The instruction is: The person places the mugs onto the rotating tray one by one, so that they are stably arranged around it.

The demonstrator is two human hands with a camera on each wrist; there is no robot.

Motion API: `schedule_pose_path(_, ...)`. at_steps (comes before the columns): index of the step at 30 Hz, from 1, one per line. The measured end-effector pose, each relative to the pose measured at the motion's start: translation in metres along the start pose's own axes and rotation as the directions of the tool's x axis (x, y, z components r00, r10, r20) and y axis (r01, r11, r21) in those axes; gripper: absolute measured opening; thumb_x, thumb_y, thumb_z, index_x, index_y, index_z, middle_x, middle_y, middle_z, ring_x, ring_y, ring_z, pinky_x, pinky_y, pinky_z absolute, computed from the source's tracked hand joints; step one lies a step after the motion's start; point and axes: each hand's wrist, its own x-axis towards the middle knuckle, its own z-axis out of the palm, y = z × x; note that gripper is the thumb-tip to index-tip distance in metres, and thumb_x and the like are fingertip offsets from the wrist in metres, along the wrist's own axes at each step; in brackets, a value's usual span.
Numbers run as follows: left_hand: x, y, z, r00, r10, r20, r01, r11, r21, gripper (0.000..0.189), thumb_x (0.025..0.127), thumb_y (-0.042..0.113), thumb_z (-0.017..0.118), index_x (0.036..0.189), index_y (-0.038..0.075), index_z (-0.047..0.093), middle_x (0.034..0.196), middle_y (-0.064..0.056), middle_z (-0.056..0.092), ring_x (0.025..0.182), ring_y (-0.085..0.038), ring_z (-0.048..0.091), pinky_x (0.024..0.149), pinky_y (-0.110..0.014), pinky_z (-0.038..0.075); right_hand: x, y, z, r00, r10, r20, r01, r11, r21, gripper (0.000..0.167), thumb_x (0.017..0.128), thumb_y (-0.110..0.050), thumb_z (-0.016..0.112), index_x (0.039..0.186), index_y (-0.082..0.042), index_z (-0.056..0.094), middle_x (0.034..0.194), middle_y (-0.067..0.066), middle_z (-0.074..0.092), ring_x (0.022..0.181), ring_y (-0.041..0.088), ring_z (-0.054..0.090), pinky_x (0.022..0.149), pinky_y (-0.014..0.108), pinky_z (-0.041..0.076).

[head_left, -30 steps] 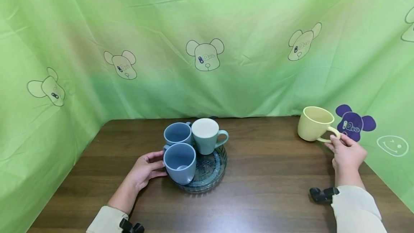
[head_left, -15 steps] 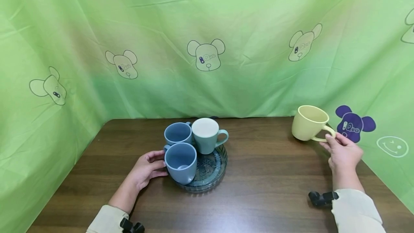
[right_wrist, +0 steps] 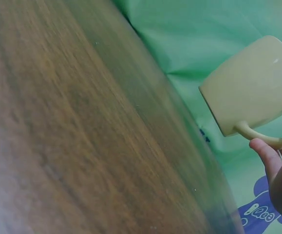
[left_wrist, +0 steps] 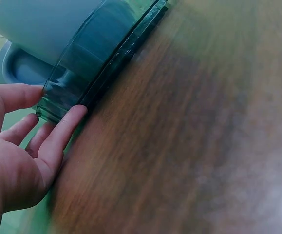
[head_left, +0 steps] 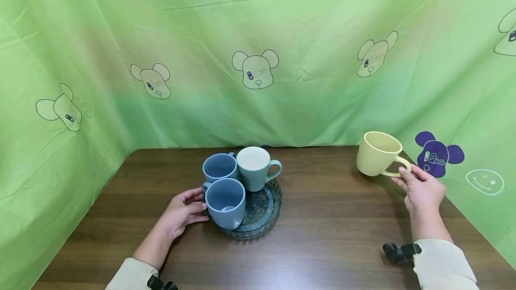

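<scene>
At the right, my right hand (head_left: 424, 190) pinches the handle of a pale yellow mug (head_left: 372, 158). The right wrist view has this mug (right_wrist: 253, 85) apart from the wooden surface, against the green cloth. My left hand (head_left: 182, 211) holds the left edge of a round clear glass tray (head_left: 272, 218). In the left wrist view, its fingers (left_wrist: 65, 129) touch the side of the glass tray (left_wrist: 89, 56). On the tray stand a front blue mug (head_left: 225, 205), a rear blue mug (head_left: 219, 167) and a teal mug (head_left: 254, 173) with a white inside.
The brown wooden table (head_left: 322, 227) bears the tray. A green cloth (head_left: 306, 102) with printed bear heads hangs behind it and along both sides. A black wrist mount (head_left: 401, 252) juts from the right sleeve.
My right hand has moved left with the yellow mug, a little nearer the tray. The left hand keeps its place at the glass tray, and the mugs there stand as before.
</scene>
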Motion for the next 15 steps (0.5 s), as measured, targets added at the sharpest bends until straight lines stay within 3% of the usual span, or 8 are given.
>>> schedule_pose_path(15, -0.0027, 0.0004, 0.0034, 1.0, -0.013, -0.019, 0.013, 1.0, -0.011, 0.061, 0.084, -0.01, 0.06, 0.141, -0.012, 0.037, 0.127, -0.025, 0.047, 0.092, -0.024, 0.064, 0.078, -0.052, 0.056, -0.0074, -0.0039, 0.0026, 0.998, -0.008, 0.063, 0.007, 1.0, 0.021, 0.026, 0.079, 0.025, 0.062, 0.085, 0.003, 0.075, 0.079, 0.01, 0.07, 0.064, 0.02, 0.071, 0.054, 0.035, 0.058)
